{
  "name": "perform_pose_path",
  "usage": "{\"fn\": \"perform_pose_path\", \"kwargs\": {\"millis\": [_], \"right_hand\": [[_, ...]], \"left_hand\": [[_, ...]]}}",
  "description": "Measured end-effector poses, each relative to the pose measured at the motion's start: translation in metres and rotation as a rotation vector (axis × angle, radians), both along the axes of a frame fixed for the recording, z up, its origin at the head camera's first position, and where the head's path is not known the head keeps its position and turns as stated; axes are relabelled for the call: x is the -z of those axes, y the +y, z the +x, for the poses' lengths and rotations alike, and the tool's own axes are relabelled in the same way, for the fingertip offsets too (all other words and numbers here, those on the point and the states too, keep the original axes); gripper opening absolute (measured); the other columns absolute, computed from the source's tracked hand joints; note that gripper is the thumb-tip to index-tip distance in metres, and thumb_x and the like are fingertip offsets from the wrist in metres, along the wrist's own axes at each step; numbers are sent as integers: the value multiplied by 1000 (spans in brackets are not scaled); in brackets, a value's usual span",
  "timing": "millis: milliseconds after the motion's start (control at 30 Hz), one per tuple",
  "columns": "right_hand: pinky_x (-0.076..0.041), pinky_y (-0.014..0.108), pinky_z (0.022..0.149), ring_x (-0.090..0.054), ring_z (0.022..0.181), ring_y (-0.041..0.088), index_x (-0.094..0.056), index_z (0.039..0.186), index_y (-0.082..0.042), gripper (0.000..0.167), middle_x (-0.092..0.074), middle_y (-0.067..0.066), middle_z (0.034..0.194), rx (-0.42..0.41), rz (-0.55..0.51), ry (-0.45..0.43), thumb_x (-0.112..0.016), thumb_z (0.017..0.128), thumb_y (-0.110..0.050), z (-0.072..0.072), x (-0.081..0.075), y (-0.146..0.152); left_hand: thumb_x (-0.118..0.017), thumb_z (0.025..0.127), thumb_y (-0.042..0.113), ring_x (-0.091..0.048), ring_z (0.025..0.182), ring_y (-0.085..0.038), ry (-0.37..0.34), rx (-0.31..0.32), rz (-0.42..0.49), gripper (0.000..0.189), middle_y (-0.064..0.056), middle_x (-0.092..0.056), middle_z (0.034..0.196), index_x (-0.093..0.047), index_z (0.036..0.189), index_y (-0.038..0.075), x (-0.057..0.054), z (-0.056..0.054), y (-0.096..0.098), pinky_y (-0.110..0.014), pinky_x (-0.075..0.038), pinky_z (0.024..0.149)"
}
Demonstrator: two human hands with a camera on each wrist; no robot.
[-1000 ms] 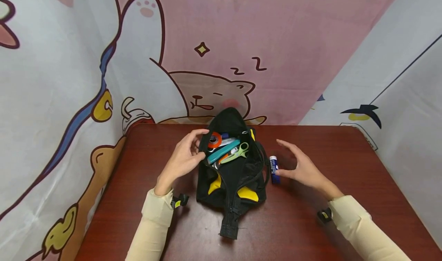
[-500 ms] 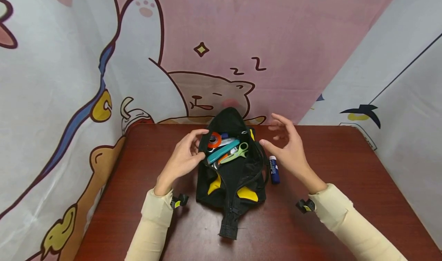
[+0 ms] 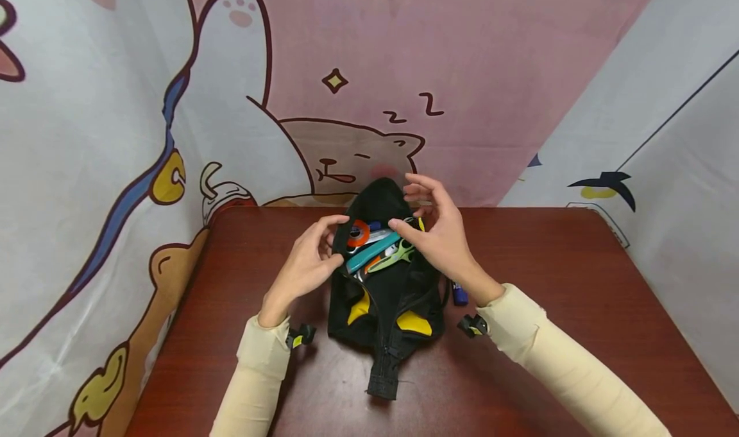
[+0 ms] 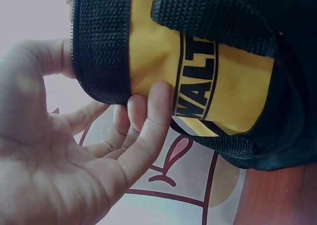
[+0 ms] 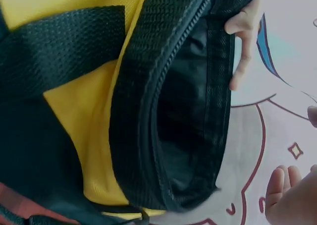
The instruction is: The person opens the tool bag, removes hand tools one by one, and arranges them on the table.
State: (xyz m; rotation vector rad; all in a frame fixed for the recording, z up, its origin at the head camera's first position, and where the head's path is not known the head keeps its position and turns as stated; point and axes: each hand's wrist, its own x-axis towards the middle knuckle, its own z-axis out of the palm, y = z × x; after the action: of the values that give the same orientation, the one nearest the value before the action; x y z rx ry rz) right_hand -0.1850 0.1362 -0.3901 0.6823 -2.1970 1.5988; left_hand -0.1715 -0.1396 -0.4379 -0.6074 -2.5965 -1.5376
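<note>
A black and yellow zip bag (image 3: 383,308) lies unzipped on the table. Inside are an orange tape roll (image 3: 365,233), a long teal tool (image 3: 369,255), green scissors (image 3: 392,258) and other pieces too covered to name. My left hand (image 3: 306,260) holds the bag's left rim, thumb on one side and fingers on the other; the left wrist view has that hand (image 4: 99,155) at the zip edge. Above the bag's right side my right hand (image 3: 447,235) hovers, thumb and fingers spread, nothing visible between them. A blue glue stick (image 3: 459,294) lies beside the bag, partly hidden behind the right hand.
The reddish-brown table (image 3: 242,360) meets a cartoon-printed cloth backdrop (image 3: 462,71) at its back and sides. A black strap end (image 3: 382,385) of the bag points toward the front. Straps (image 4: 218,17) also cross the bag's yellow side.
My right hand has moved left and toward the back, from beside the glue stick to above the bag's right rim. The left hand stays on the left rim.
</note>
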Motion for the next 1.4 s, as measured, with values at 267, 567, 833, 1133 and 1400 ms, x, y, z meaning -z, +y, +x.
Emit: {"fn": "perform_pose_path", "kwargs": {"millis": [267, 567, 833, 1133, 1400], "right_hand": [[-55, 40, 93, -65, 121, 29, -62, 152, -9, 74, -67, 14, 134, -68, 135, 25, -94, 86, -2, -8, 22, -18], [-57, 53, 98, -65, 124, 31, -60, 154, -11, 78, -66, 13, 140, -167, 267, -46, -96, 86, -6, -16, 49, -21], [-56, 61, 104, -66, 124, 35, -64, 150, -8, 73, -69, 14, 135, -195, 350, -132, -95, 85, -4, -23, 64, -19], [-56, 60, 105, -68, 124, 38, -63, 148, -5, 71, -69, 20, 136, -184, 449, -116, -96, 85, -7, -38, 87, -20], [-55, 59, 108, -66, 128, 41, -63, 149, -3, 72, -68, 23, 137, -198, 594, -200, -95, 84, -1, -36, 87, -21]], "left_hand": [[-72, 89, -5, -57, 82, -23, -6, -14, -6, 69, -11, -59, 102, -60, 154, 14, 2, -1, 0, -33, -50, 73], [-71, 90, -5, -57, 82, -22, -4, -16, -12, 68, -11, -59, 103, -59, 154, 14, 2, -1, -2, -32, -50, 73], [-70, 90, -5, -57, 83, -24, -14, -20, -10, 69, -11, -59, 104, -59, 155, 15, 2, -1, -2, -33, -50, 74], [-70, 90, -5, -57, 83, -24, -11, -12, -7, 68, -11, -59, 103, -59, 154, 14, 1, -1, -3, -34, -50, 74], [-70, 90, -6, -57, 83, -24, -4, 0, 6, 68, -11, -60, 102, -60, 154, 14, 1, -1, -5, -33, -51, 74]]}}
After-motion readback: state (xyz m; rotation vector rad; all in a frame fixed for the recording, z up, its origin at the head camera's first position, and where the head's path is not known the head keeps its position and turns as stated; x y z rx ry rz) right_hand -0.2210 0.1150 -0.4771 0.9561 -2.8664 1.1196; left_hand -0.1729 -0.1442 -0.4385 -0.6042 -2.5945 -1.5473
